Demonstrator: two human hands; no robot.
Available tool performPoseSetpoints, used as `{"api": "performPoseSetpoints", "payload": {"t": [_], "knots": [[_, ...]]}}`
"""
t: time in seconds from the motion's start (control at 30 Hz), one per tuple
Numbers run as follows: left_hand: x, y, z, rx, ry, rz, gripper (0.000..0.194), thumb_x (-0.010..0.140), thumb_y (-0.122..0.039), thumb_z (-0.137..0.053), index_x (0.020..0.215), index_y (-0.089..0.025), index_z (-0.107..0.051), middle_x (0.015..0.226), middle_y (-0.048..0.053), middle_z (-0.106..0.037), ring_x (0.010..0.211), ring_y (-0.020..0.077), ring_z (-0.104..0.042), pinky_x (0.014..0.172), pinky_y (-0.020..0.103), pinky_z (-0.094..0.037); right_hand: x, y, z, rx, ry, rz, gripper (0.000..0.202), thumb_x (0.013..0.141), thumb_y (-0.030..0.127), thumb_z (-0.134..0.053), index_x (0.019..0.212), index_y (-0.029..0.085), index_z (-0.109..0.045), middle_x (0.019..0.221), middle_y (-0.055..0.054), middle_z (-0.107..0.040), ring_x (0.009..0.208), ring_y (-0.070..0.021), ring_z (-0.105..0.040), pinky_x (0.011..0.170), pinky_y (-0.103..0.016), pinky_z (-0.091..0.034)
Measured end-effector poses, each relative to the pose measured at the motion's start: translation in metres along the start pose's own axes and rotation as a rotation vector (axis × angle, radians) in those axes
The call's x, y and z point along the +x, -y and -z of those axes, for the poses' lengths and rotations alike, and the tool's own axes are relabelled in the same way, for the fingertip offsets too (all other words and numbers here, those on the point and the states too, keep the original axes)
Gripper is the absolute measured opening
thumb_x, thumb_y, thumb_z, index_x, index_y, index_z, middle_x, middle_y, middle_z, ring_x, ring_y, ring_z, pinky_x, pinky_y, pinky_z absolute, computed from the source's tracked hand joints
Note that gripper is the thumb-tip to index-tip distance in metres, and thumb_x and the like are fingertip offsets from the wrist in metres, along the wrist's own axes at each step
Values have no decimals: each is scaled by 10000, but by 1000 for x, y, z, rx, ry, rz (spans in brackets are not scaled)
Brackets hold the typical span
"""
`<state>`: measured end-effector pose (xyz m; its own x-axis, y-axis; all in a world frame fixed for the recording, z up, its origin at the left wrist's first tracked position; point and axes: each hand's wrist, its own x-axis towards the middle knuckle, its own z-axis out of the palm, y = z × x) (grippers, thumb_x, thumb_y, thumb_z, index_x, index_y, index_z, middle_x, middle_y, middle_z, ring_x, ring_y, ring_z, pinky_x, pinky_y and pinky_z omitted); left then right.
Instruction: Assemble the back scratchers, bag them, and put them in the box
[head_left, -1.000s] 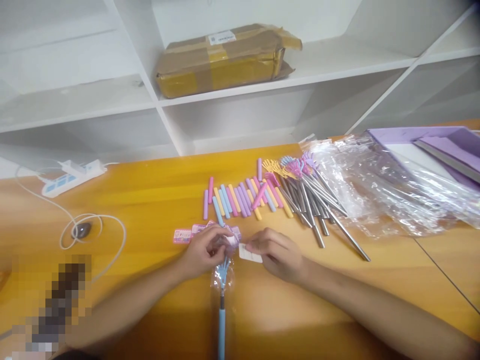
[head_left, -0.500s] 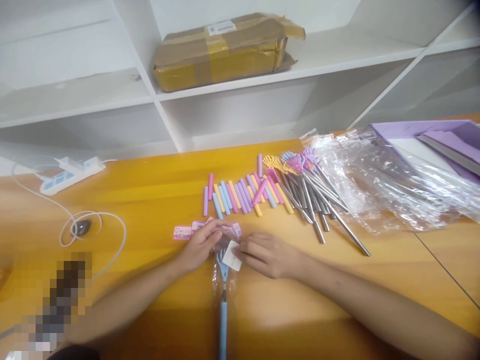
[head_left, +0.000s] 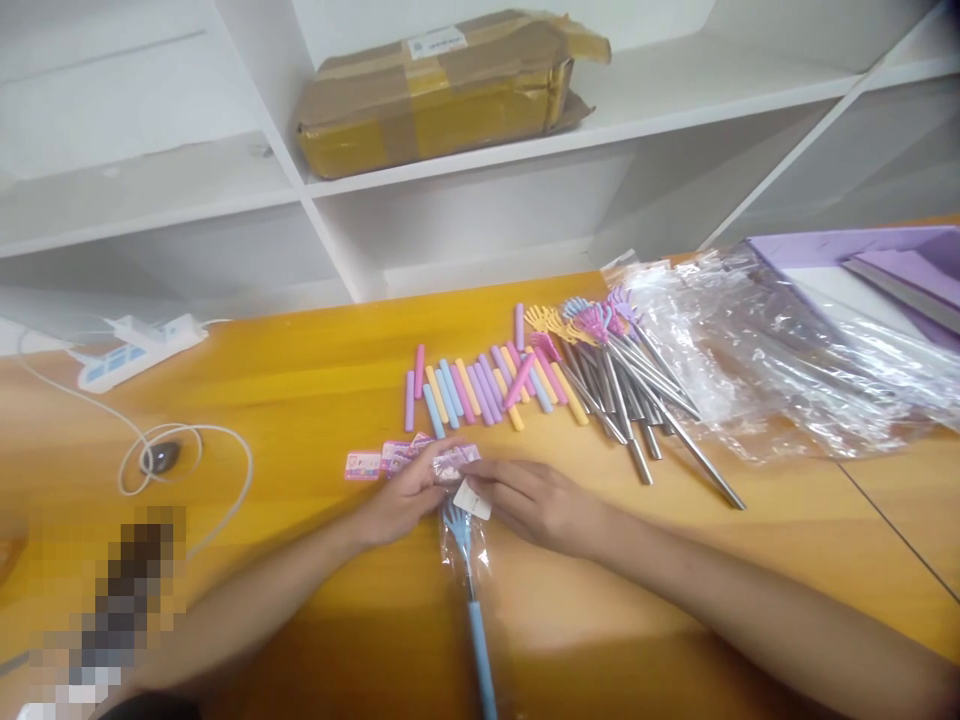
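A blue back scratcher (head_left: 481,655) lies inside a clear plastic bag (head_left: 484,575), its clawed head toward my hands and its handle toward me. My left hand (head_left: 405,502) is closed at the upper left of the bag, holding its mouth. My right hand (head_left: 536,503) pinches a small white card (head_left: 472,498) over the head of the scratcher. A pink and purple printed card (head_left: 452,463) shows between the hands; whether it is inside the bag I cannot tell. Several similar printed cards (head_left: 363,466) lie just beyond my left hand.
Coloured handle tubes (head_left: 469,390) lie in a row, beside a pile of metal-rodded back scratchers (head_left: 626,380). Clear bags (head_left: 780,370) and a purple box (head_left: 795,250) are at right. A power strip (head_left: 142,352) and mouse (head_left: 160,457) are left; a carton (head_left: 442,100) sits on the shelf.
The bagged scratcher's head has shifted slightly right and its handle has swung right. The white card has tilted and moved a little right and up with my right hand.
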<state>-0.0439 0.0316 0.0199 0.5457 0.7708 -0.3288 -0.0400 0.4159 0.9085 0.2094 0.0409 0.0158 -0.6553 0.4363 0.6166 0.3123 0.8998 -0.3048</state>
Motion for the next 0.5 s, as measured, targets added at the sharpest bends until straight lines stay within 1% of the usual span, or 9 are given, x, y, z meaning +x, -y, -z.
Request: {"api": "performPoseSetpoints", "payload": {"t": [0.07,0.1,0.17,0.23,0.3,0.37,0.43,0.5], "knots": [[-1,-2,-1,39,3,-21,725,979,-414,-722,1627,-292,-422,973,54,-734,793,187,-687,716,273,-523,0,-4,0,78,2,-32,199,1038,126,-580,1230,132,-632,1245,-104,-723,1011,-159,-739,888,-302,-648],[-1,-3,-1,53,4,-32,728,982,-408,-719,1631,-287,-414,970,54,-731,787,185,-683,718,275,-531,0,-5,0,140,1,-62,194,1038,134,-591,1227,137,-636,1244,-98,-723,1035,-150,-741,911,-290,-650],[-2,-5,-2,77,-3,-58,700,976,-397,-724,1608,-275,-448,1006,67,-735,817,194,-697,748,291,-558,-1,-8,0,263,-6,-121,186,1038,134,-596,1217,148,-644,1253,-92,-717,1087,-132,-736,953,-267,-643],[-2,-7,-2,99,-16,-69,650,974,-394,-725,1571,-276,-495,1034,75,-736,858,203,-714,777,304,-579,0,-9,-1,317,-19,-140,178,1033,132,-603,1202,156,-653,1250,-88,-717,1116,-125,-729,969,-261,-635],[-2,-7,-3,117,-28,-82,617,971,-389,-728,1543,-279,-526,1042,78,-733,891,211,-725,795,312,-591,1,-8,-1,263,-32,-98,174,1028,141,-617,1197,156,-657,1237,-84,-726,1067,-128,-731,922,-271,-635],[-2,-7,-3,126,-30,-106,603,966,-386,-733,1527,-279,-540,1059,85,-732,938,223,-732,819,321,-596,3,-6,-1,137,-33,-17,179,1025,150,-625,1200,153,-660,1236,-82,-735,935,-127,-719,810,-284,-619],[-3,-6,-3,140,-34,-134,606,954,-379,-745,1517,-273,-550,1076,93,-731,980,235,-730,834,326,-594,4,-3,-1,23,-23,31,157,1025,140,-610,1170,148,-671,1253,-83,-737,801,-116,-663,703,-288,-568],[-3,-4,-2,163,-42,-155,629,939,-353,-754,1524,-270,-541,1080,95,-728,980,230,-721,827,314,-583,5,0,-1,-52,0,54,128,1034,140,-587,1114,144,-686,1284,-87,-729,735,-107,-603,655,-289,-521]]}}
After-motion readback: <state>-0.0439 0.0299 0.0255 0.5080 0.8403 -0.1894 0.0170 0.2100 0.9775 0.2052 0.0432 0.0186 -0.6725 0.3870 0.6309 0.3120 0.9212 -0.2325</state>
